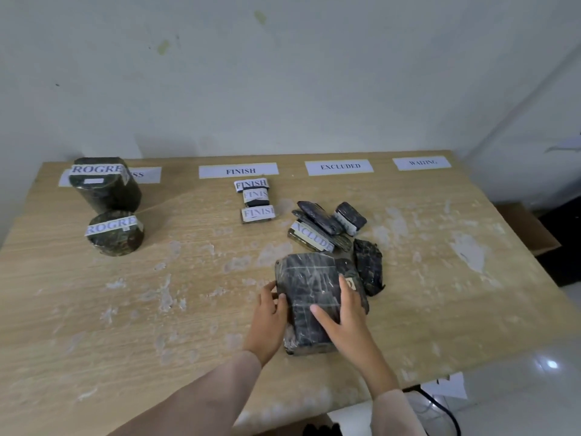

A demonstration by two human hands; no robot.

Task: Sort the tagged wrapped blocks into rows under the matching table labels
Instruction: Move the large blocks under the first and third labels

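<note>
Both hands are on a large dark wrapped block [309,302] lying near the front middle of the counter [94,309]: the left hand [267,322] grips its left edge with fingers curled around the side, and the right hand [342,319] lies spread over its top and right side, fingers pressed flat on the wrapping. Whether the block is lifted off the surface or resting on it cannot be told. Part of a tag shows at the block's right side, too covered to read. Just beyond it sits a loose pile of smaller wrapped blocks [327,225], one with an EXCLUDED tag, and a crumpled dark block [368,267] lies just to the right of the held one. Along the far edge of the counter are four paper labels: one partly hidden, ending in "SS" [144,174], then FINISH [239,170], EXCLUDED [339,167] and WAITING [422,163]. Under the FINISH label, three small tagged blocks [255,199] lie in a row running toward the camera. At far left, two round tagged blocks [108,206] stand one in front of the other, the rear one covering part of its label. Nothing lies under WAITING.
</note>
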